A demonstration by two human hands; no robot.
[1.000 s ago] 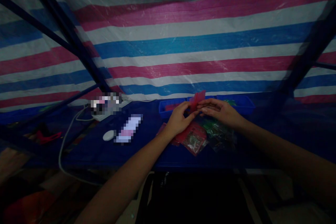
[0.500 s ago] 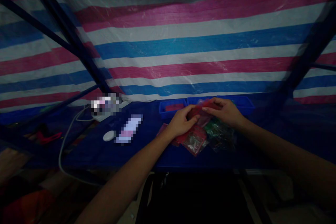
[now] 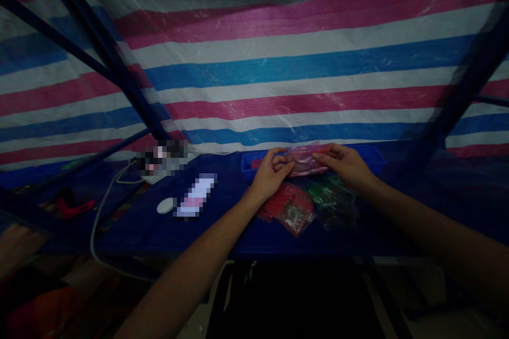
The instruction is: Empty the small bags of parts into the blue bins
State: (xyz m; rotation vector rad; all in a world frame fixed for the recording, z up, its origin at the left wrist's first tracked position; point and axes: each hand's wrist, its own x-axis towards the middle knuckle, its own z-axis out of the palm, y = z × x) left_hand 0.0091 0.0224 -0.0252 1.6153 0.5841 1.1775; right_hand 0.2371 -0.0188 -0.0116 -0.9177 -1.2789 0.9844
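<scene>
Both my hands hold one small red plastic bag [image 3: 304, 160] stretched flat between them, above the blue table [image 3: 167, 228]. My left hand [image 3: 270, 175] pinches its left end and my right hand [image 3: 345, 165] pinches its right end. Below the hands lie a pile of red bags [image 3: 288, 209] and, to their right, a pile of green bags [image 3: 333, 201]. A blue tray [image 3: 250, 161] stands just behind the held bag.
A white cable [image 3: 97, 217] runs off the table's left side from a blurred box [image 3: 161, 156]. A small white round object [image 3: 165, 205] and a blurred flat item [image 3: 195, 196] lie left of my hands. A striped tarpaulin [image 3: 278, 63] hangs behind. Dark frame bars [image 3: 99, 47] slant at left.
A second ago the red bag stood upright between my fingertips. It then came down over the piles, and now it is lifted and held flat between both hands.
</scene>
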